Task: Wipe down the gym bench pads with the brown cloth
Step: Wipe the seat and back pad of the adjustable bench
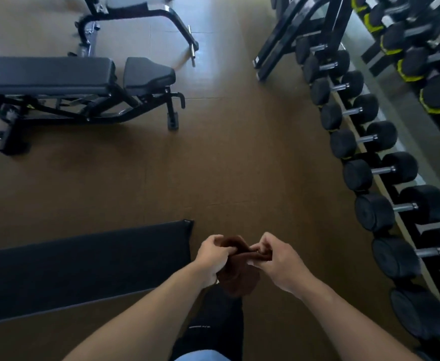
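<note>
A brown gym floor [239,157] is seen from above, lit by a pale glare toward the top. Along the right side a long dumbbell rack [385,183] is set, loaded with black dumbbells (a second tier with yellow-banded ones is seen further right). At upper left an adjustable bench [57,74] is stood on its black frame, its long back pad and short seat pad lying flat, with another machine [140,14] behind it. Nearer, at lower left, a flat black bench pad [83,264] is seen, its end just beside the hands. The brown cloth [237,269] is held bunched in the air between both hands: it is gripped by the left hand [211,259] and pinched at its upper edge by the right hand [273,261], above a dark trouser leg [213,327].
</note>
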`<action>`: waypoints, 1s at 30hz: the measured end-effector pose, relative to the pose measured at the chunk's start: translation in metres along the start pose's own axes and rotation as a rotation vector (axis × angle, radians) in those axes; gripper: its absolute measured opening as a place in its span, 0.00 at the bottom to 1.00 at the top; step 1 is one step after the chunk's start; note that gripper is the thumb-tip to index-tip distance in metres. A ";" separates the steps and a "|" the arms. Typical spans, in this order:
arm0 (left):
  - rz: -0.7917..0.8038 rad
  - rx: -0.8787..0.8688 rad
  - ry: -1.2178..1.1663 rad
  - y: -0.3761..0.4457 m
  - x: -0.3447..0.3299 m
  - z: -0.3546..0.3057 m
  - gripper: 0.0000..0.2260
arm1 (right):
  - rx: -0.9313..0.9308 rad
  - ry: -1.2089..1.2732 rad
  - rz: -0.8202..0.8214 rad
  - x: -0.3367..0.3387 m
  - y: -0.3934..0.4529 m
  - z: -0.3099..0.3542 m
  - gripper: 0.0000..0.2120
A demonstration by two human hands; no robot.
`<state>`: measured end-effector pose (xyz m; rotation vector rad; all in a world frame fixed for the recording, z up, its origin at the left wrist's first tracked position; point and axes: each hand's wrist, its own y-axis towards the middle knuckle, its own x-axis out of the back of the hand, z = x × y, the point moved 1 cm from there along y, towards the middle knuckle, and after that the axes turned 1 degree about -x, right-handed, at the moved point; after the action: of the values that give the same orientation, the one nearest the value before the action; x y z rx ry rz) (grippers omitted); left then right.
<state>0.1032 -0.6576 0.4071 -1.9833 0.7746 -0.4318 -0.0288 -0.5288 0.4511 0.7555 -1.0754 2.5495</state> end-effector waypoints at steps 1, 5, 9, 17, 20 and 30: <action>-0.041 0.047 -0.036 0.010 -0.002 -0.007 0.20 | 0.011 -0.024 -0.013 0.008 0.013 0.001 0.16; -0.027 0.202 -0.233 0.054 -0.010 -0.042 0.19 | 0.066 -0.160 -0.053 0.048 0.079 0.015 0.17; -0.076 0.229 -0.385 0.105 -0.008 -0.086 0.06 | 0.068 -0.237 0.112 0.089 0.154 0.054 0.12; 0.028 0.061 -0.633 0.150 0.016 -0.212 0.31 | 0.185 -0.272 0.452 0.173 0.269 0.162 0.06; 0.128 -0.030 -0.690 0.152 0.028 -0.270 0.26 | 0.267 -0.241 0.385 0.205 0.328 0.208 0.07; 0.186 -0.138 -0.833 0.224 0.072 -0.448 0.21 | 0.129 0.008 0.456 0.281 0.531 0.284 0.18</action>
<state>-0.1796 -1.0758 0.4387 -1.9414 0.4405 0.5526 -0.3900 -1.0865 0.4657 0.5806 -1.2048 3.0219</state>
